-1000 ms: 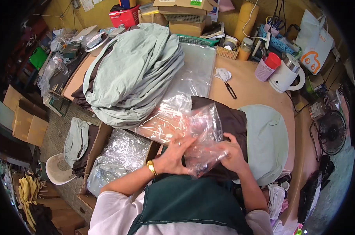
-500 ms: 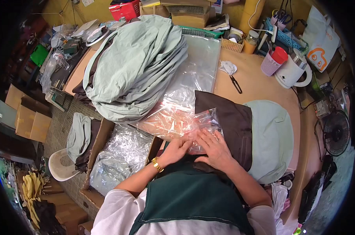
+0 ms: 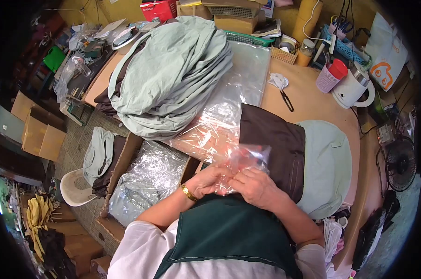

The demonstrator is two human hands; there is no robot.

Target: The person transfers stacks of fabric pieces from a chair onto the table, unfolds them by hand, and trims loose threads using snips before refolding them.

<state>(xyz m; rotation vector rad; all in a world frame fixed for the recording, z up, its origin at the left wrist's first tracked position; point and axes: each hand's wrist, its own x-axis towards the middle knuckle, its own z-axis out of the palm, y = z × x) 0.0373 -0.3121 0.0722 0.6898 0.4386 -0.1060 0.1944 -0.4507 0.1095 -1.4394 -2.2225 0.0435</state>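
My left hand (image 3: 208,180) and my right hand (image 3: 257,186) are close together at the table's front edge, fingers curled and pinching a crumpled clear plastic bag (image 3: 250,157). The bag is partly blurred, and the fingers hide its lower end. Just right of my hands lies a folded cloth item, with a dark brown part (image 3: 273,137) and a pale green part (image 3: 325,162). Flat clear plastic sheets or bags (image 3: 251,65) spread out beyond my hands. A heap of pale green cloth (image 3: 173,76) partly covers them.
A cardboard box (image 3: 119,165) of clear plastic-wrapped items stands below the table at left, near a chair (image 3: 73,193) with cloth on it. Black snips (image 3: 287,100), a pink cup (image 3: 327,79) and a white kettle (image 3: 354,88) stand or lie farther back. A fan (image 3: 401,162) is at right.
My fingers have gone from lying spread on the plastic to pinching it. The bag has lifted and shifted at the table edge. The whole view has shifted slightly.
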